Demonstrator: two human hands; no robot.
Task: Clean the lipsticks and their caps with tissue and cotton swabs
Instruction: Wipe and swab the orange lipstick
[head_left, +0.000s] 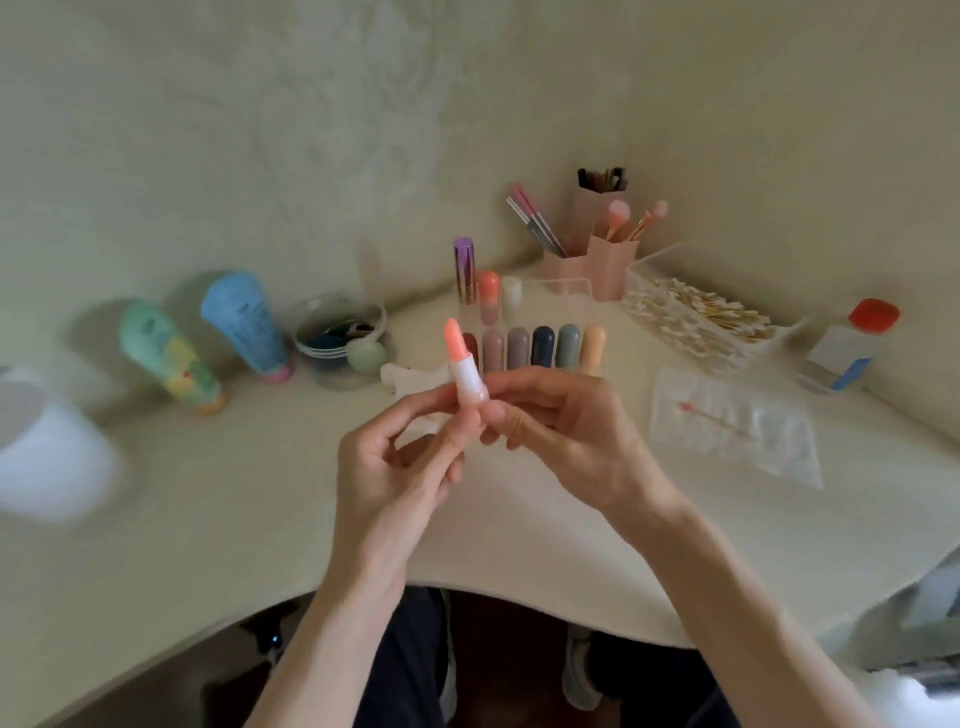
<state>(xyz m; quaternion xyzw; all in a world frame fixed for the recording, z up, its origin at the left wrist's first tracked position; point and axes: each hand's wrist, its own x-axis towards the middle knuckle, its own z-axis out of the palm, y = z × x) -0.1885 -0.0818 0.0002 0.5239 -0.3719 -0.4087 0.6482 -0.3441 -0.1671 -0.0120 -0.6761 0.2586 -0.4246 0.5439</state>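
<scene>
Pink lipstick (464, 364) held upright, uncapped.
Fingers (415, 411) of the left hand (389, 467) and right hand (566, 431) pinch its base above the worktop (208, 493), before a row of capped lipsticks (543, 347).

Soft, rather dim light with a yellow-green cast falls evenly over the surface (208, 519), without glare. It seems to come from the right: the green tube (169, 358) and blue tube (244, 322) throw faint, soft-edged shadows leftward onto the wall (311, 130). The whole picture is slightly soft; the lipstick (460, 358) at centre is clearest. A white object (52, 457) at the left edge is smeared, and wide-angle distortion bows the surface's near edge.
</scene>
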